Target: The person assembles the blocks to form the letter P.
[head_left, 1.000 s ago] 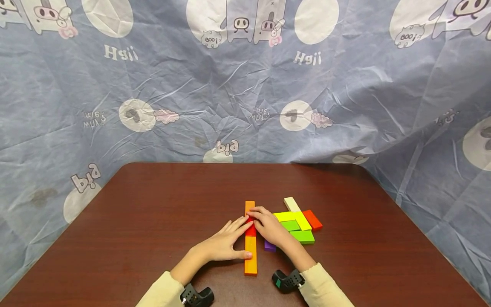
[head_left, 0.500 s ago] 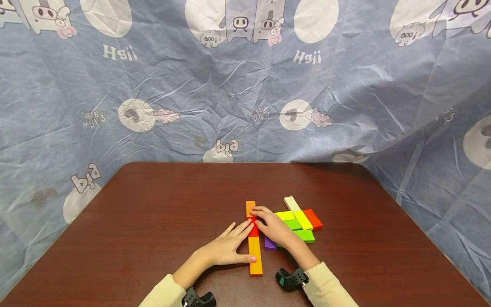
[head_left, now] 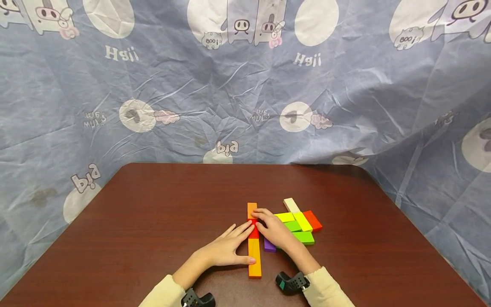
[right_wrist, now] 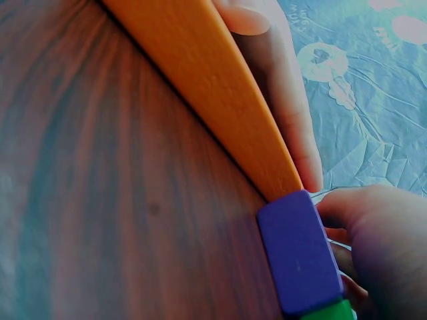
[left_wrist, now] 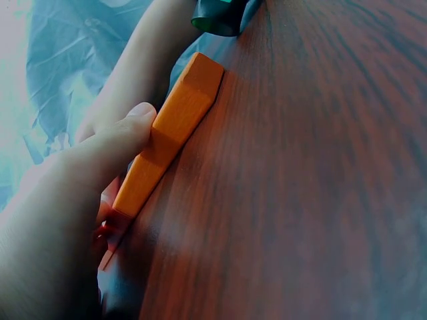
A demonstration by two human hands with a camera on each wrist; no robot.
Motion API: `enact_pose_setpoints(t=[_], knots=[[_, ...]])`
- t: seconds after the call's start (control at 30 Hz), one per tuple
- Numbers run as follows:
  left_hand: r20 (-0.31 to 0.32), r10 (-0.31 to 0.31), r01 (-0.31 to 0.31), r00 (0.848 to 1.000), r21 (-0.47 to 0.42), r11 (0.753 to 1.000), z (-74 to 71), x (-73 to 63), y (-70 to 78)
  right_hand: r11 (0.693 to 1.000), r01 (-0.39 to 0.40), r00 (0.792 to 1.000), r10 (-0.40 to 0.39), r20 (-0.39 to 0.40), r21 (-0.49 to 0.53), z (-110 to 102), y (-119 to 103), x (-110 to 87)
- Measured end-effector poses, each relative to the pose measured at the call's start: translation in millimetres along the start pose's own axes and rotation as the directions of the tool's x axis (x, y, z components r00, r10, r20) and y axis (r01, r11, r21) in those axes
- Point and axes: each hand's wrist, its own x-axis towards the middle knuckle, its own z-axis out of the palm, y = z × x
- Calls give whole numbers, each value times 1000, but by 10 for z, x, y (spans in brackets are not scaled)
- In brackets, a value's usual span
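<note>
Three flat wooden blocks lie end to end in a row pointing away from me in the head view: an orange block point(head_left: 255, 271) nearest, a red block point(head_left: 253, 234) in the middle and another orange block point(head_left: 251, 207) farthest. My left hand point(head_left: 221, 250) is spread at the row's left side, thumb on the near orange block point(left_wrist: 175, 115) and straight fingertips at the red one. From the right, my right hand point(head_left: 277, 232) reaches over with fingers gently bent, touching the row around the red block and the far orange block. Its fingers partly cover both.
Right of the row lies a cluster of flat blocks: purple point(right_wrist: 300, 253), green point(head_left: 305, 238), yellow point(head_left: 303, 221), red-orange point(head_left: 312, 220) and cream point(head_left: 291, 204). The right hand and forearm hide part of it. Behind the brown table point(head_left: 184, 187) hangs a patterned cloth point(head_left: 230, 89).
The row has shifted slightly right, its near orange block most, and both hands have moved with it. Over the last half second little has changed. The cluster stays in place.
</note>
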Motion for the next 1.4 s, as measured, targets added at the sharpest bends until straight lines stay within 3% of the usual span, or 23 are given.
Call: enact_pose_setpoints(t=[0.3,0.5,0.67,0.87,1.07,1.27,1.4], knots=[[-12,-7,7,1000,-16,1000,15,4,-1,999,-54,998,54,-20,5,-63,2,13],[-26,9,-9,1000,-12,1000,19,15,6,982,-186,980,182,-81,-41,-313,92,-1],[-26,25,-25,999,-6,1000,25,24,7,949,-269,962,272,-3,-163,-571,147,-71],[-28,26,-26,999,1,1000,28,10,-5,932,-268,942,307,137,-245,-781,-43,-172],[-42,41,-40,998,16,999,25,-7,0,928,-243,924,310,225,-283,-730,-257,-195],[-49,38,-37,998,30,999,21,-11,10,898,-230,936,309,168,-375,-578,-309,-156],[-47,46,-44,998,45,998,30,-7,9,894,-220,951,285,117,-389,-468,-269,-133]])
